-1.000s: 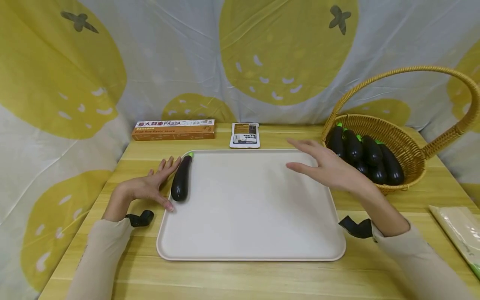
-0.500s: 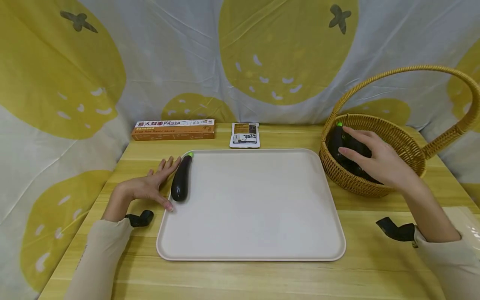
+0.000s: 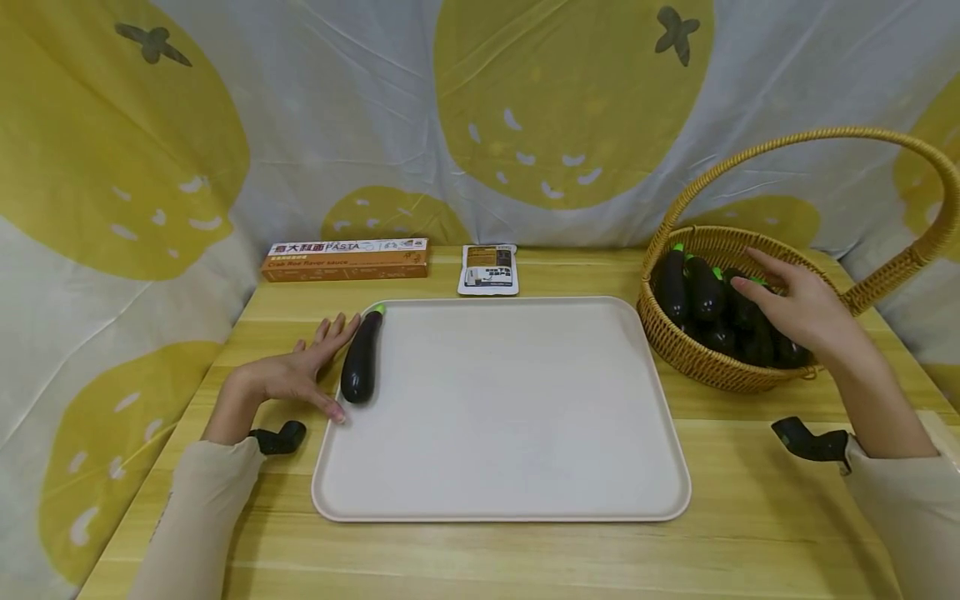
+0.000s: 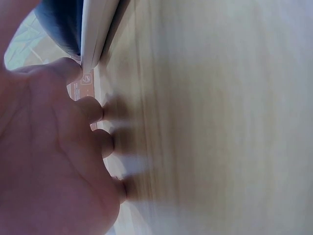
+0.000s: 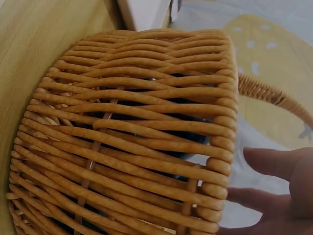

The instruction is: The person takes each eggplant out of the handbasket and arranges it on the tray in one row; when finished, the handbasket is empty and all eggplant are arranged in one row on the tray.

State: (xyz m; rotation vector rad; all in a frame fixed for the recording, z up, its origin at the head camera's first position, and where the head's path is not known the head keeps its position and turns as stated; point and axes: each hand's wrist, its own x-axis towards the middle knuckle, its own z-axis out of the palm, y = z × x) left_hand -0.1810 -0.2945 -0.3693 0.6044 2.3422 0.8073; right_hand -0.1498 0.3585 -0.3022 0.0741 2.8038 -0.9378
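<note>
A dark purple eggplant (image 3: pixel 360 360) with a green tip lies along the left rim of a white tray (image 3: pixel 517 408). My left hand (image 3: pixel 292 375) is spread at that rim, with its thumb on the tray edge and its fingers beside the eggplant. In the left wrist view, its fingertips meet the wooden table (image 4: pixel 205 127). To the right, my right hand (image 3: pixel 806 308) hovers over a wicker basket (image 3: pixel 693 357) of several eggplants (image 3: pixel 705 287). Thumb and fingers are apart, with nothing visible between them. The right wrist view shows the basket's woven side (image 5: pixel 146 142) partly covering the fingers.
Behind the tray stand a pasta box (image 3: pixel 345 260) and a small white packet (image 3: pixel 488 270). The basket's tall handle (image 3: pixel 795 137) arches above my right hand. A patterned cloth (image 3: pixel 360 100) hangs along the back. Part of a pale bag (image 3: pixel 941 437) shows at the right edge.
My right hand has moved right from above the tray to the basket, then slightly farther right over the eggplants. My left hand and the tray's eggplant have stayed put.
</note>
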